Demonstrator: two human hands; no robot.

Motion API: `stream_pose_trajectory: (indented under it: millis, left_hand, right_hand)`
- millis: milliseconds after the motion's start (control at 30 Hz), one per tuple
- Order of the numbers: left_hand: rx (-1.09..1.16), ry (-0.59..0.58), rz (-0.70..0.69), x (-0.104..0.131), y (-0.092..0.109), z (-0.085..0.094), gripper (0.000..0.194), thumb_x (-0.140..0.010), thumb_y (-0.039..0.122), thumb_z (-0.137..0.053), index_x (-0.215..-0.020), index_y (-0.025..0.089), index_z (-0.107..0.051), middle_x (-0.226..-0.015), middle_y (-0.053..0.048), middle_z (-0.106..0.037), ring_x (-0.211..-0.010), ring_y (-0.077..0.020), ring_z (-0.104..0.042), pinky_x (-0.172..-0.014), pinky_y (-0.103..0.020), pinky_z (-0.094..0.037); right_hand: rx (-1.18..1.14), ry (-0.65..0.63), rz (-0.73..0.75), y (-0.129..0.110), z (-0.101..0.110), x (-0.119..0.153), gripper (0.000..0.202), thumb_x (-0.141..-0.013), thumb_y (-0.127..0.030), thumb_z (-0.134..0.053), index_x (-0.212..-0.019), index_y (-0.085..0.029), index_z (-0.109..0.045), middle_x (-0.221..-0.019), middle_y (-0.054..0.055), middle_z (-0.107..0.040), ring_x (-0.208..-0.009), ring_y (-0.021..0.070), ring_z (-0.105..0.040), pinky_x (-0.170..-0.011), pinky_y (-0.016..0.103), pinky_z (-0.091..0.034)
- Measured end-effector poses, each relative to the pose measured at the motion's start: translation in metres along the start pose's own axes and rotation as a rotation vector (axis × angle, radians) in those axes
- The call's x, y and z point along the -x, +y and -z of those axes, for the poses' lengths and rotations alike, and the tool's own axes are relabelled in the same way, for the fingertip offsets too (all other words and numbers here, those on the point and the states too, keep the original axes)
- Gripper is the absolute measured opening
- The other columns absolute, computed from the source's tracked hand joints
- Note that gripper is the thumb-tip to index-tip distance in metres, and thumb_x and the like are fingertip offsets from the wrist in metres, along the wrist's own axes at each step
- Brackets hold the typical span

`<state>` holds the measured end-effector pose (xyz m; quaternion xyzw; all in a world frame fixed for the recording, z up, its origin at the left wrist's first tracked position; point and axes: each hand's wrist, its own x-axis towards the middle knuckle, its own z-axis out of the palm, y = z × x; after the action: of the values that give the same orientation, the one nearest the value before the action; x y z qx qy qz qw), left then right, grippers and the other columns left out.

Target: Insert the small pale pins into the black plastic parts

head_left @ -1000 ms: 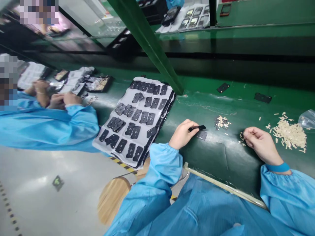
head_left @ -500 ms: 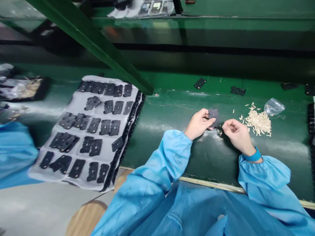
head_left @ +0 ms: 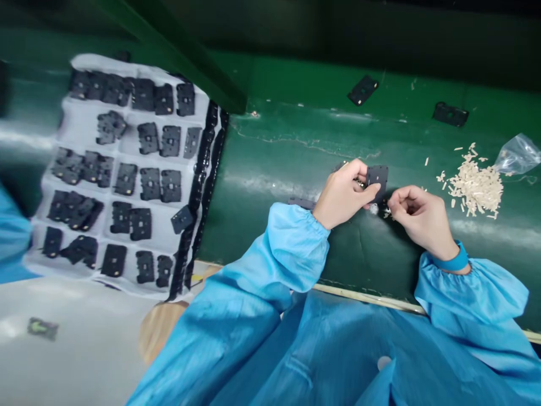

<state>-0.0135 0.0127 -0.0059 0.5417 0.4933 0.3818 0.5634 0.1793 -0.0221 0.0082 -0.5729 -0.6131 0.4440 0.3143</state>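
Note:
Between thumb and fingers, my left hand (head_left: 344,192) holds a flat black plastic plate (head_left: 377,180) upright above the green bench. My right hand (head_left: 416,214) is beside its lower right edge, thumb and forefinger pinched together; whatever they hold is too small to make out. A few tiny pale and metallic bits lie on the bench below the plate. Right of my right hand spreads a pile of small cream-coloured strips (head_left: 477,183), with a clear plastic bag (head_left: 518,155) against it. Partly hidden behind my left wrist lies another black plate (head_left: 301,202).
On the left, a white compartment tray (head_left: 122,223) carries many black plates in rows. Two more plates (head_left: 363,90) lie toward the back of the bench. A green post (head_left: 190,51) slants over the tray's far corner. At far left shows another person's blue sleeve (head_left: 12,237).
The camera view has tilted down and come closer, so the tray and the bench appear larger and shifted. My left hand still holds the black plate, with my right hand still pinched beside it.

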Motion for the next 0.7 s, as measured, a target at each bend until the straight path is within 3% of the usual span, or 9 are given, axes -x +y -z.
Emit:
stream_pose_trajectory:
  millis: [700]
  left_hand:
    - [0.043,-0.042,-0.022,0.0021,-0.0001,0.0002,0.018,-0.084,0.017,-0.068,-0.092,0.014,-0.052,-0.088,0.000,-0.066,-0.053,-0.0050,-0.061,-0.047,-0.017,-0.045]
  right_hand:
    - [0.001,-0.042,-0.038,0.0025,0.0013,-0.0002,0.021,-0.087,-0.035,-0.067,-0.085,-0.015,-0.067,-0.071,0.004,-0.062,-0.058,0.0107,-0.052,-0.052,0.025,-0.037]
